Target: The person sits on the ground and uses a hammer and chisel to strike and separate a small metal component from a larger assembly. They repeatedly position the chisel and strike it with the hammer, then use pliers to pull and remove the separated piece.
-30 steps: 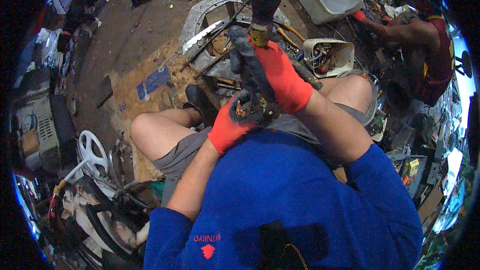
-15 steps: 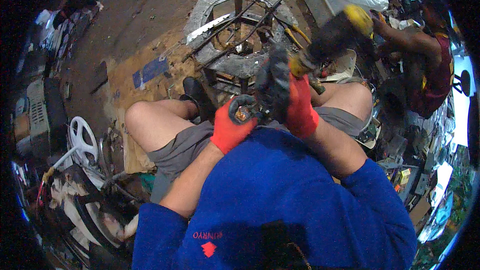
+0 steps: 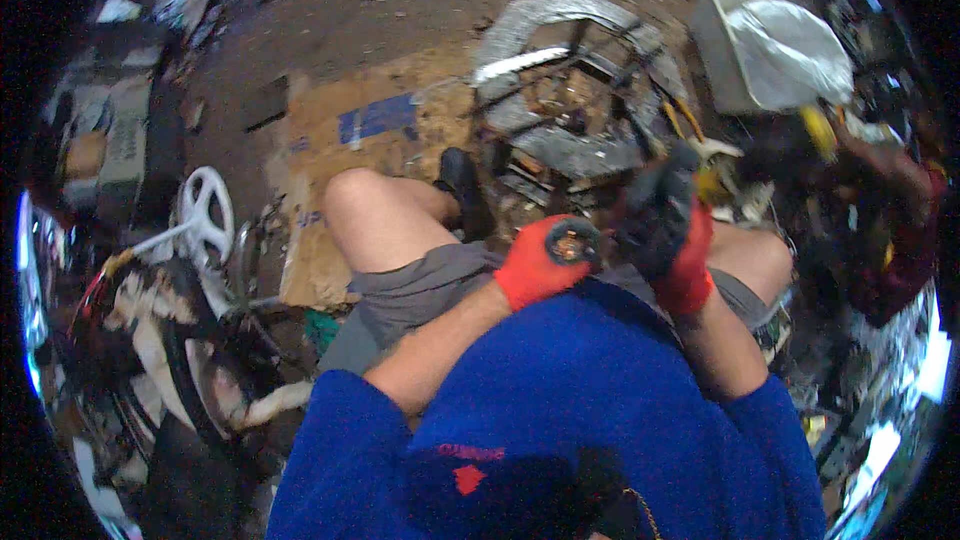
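My left hand (image 3: 545, 265), in a red glove with dark fingers, is closed in front of my belly. Its fingers curl around a small copper-coloured piece (image 3: 572, 244), most of which they hide. Just right of it is my right hand (image 3: 668, 240), in a matching red and black glove. Its dark fingers point up and away, stretched out but blurred, and I see nothing held in them. A yellow object (image 3: 711, 185) shows just beyond the right glove; whether they touch I cannot tell. Past both hands sits a grey many-sided metal frame (image 3: 585, 152) with dark bars across it.
At right, a co-worker's arm (image 3: 875, 155) reaches in near a blurred yellow item (image 3: 818, 132). A pale bin (image 3: 725, 50) with a white plastic sheet stands behind. Flattened cardboard (image 3: 320, 155) lies at left, near a white wheel on a shaft (image 3: 207, 210) and piled scrap.
The whole view has swung left, so things sit further right and lower in it. My left hand stays closed on the copper-coloured piece, my right hand beside it.
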Motion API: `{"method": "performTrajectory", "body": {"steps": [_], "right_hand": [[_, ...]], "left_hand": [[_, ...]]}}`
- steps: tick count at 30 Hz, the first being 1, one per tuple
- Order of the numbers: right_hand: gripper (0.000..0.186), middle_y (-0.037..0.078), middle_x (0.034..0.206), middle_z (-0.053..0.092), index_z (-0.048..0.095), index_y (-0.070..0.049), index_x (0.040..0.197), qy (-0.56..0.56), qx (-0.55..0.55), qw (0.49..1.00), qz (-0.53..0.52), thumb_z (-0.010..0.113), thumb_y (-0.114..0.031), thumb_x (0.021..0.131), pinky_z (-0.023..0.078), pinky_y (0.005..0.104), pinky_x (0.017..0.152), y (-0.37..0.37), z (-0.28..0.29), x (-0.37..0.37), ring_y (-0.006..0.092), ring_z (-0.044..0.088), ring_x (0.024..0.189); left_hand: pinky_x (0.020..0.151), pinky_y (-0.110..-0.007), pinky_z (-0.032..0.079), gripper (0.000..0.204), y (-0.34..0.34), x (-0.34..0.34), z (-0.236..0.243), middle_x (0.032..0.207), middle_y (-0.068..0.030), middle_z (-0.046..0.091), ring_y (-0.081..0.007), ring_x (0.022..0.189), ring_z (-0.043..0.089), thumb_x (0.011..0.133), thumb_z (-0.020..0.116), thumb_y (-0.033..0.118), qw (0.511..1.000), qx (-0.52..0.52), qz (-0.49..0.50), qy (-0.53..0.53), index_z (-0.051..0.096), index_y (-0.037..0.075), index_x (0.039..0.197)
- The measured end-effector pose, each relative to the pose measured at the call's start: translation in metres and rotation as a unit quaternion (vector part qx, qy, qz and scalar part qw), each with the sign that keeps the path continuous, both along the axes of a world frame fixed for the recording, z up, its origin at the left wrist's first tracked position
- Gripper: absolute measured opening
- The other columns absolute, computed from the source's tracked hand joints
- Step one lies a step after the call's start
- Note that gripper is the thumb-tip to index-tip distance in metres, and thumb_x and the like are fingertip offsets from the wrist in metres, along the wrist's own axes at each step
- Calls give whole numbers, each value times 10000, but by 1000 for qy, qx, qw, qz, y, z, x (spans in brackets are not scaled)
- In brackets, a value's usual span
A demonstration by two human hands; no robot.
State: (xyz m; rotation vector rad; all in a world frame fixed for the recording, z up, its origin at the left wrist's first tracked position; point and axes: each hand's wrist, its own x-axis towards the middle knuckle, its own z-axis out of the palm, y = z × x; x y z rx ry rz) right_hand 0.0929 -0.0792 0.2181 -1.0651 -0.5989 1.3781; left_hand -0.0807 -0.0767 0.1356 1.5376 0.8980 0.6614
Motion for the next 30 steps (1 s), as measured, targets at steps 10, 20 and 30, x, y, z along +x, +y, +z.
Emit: {"method": "performTrajectory", "body": {"steps": [10,20,30], "right_hand": [[243,-12,673,465,527,-146,929,-252,10,967,24,418,-346,1013,366,259,477,21,-9,31,108,438,532],[230,-29,753,453,521,-90,1041,-49,-15,998,47,497,-313,991,400,260,606,41,-24,35,99,430,656],[401,108,1011,656,613,-55,1181,-327,8,936,128,591,-360,921,483,333,857,66,-47,62,224,621,953]], "left_hand": [[854,-364,499,467,1,6,3,990,-150,670,-247,923,642,627,756,184,998,42,-43,-11,642,36,1055],[963,-368,455,691,16,6,-21,1183,-123,601,-239,1090,575,701,812,244,995,-80,50,-17,483,25,1267],[814,-332,481,383,45,8,-71,1041,-68,624,-176,930,592,967,540,320,951,-217,198,-93,554,59,1248]]}}
